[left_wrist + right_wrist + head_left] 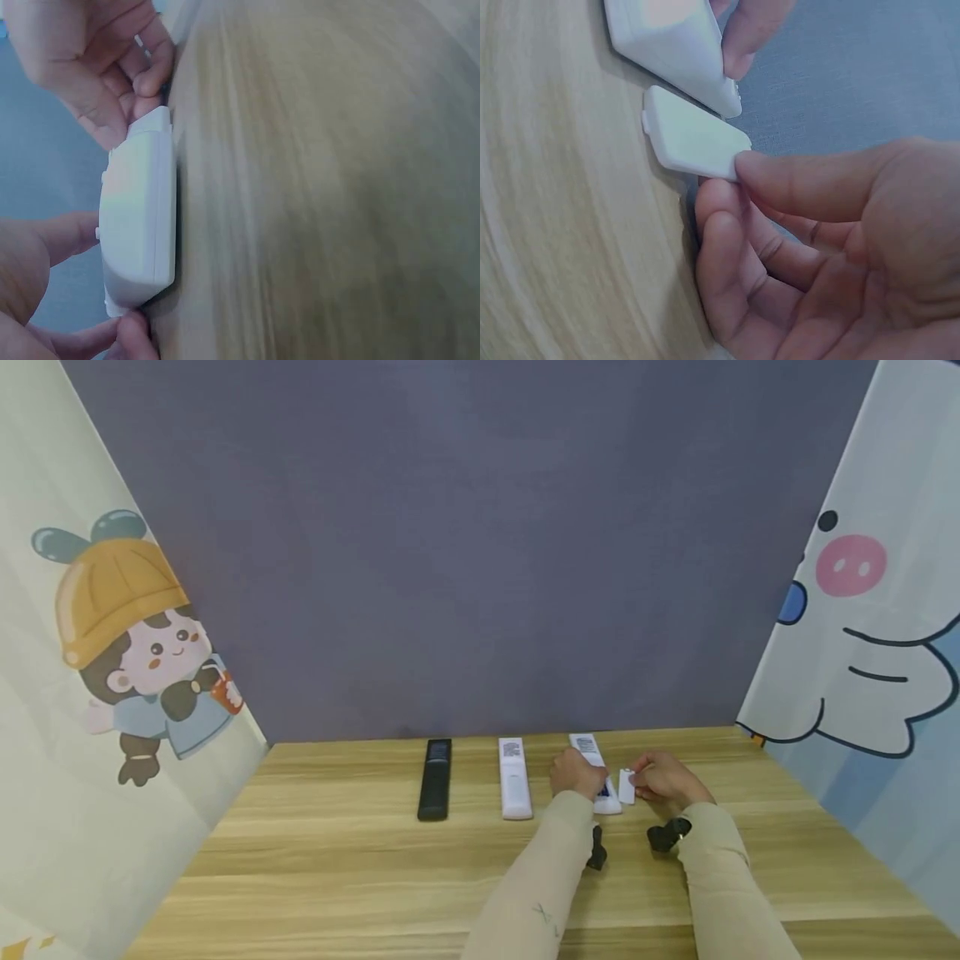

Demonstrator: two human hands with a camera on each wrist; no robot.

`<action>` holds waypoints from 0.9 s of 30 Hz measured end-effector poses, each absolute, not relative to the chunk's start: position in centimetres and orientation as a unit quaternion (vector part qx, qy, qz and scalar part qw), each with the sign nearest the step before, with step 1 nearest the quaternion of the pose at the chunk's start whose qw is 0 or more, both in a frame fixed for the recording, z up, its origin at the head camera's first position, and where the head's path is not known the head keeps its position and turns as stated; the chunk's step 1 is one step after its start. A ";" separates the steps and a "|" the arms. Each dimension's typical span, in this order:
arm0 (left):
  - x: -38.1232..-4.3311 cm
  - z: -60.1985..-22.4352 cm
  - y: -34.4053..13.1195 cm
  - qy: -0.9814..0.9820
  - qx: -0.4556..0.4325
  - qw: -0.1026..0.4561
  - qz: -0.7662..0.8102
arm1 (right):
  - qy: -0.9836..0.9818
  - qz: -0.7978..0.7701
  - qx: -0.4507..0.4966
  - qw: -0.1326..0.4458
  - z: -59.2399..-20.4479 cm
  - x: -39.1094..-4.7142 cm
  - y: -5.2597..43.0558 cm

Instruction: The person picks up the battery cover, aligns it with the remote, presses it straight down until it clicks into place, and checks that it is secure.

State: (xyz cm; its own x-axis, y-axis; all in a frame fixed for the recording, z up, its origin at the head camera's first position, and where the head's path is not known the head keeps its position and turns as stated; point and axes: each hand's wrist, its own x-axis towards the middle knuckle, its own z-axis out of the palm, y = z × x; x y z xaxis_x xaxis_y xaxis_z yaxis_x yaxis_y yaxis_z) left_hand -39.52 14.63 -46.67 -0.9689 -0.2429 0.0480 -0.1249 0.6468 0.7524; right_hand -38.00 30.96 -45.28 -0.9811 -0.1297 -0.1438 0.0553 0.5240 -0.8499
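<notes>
On the table's right half lies a white remote control [610, 807], back side up, with a dark open compartment partly hidden by my left hand [576, 773]. That hand grips the remote, thumb and fingers on its body in the left wrist view. Just to the right, my right hand [666, 779] pinches a small white battery cover [694, 139] by one edge between thumb and fingers. The cover is apart from the remote's body and close beside it. A small tab shows on the cover's far edge.
Further left on the wooden table [337, 877] lie a second white remote control [515, 785] and a black remote control [435, 781], roughly parallel. Behind the table hangs a dark grey cloth [480, 552]. Cartoon-printed curtains [45, 827] flank both sides.
</notes>
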 end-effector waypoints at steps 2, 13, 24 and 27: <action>-39.5 -46.7 14.7 -0.902 0.109 0.071 -0.413 | 0.864 -0.494 -0.017 0.098 -45.3 -37.9 31.0; -39.2 -46.4 14.8 -0.886 0.139 0.057 -0.439 | 0.853 -0.512 0.006 0.101 -45.1 -37.6 30.9; -39.4 -46.6 14.7 -0.893 0.123 0.051 -0.430 | 0.845 -0.524 0.001 0.107 -45.4 -37.8 31.3; -39.3 -46.8 14.6 -0.891 0.119 0.056 -0.434 | 0.841 -0.529 0.003 0.109 -45.4 -37.8 31.3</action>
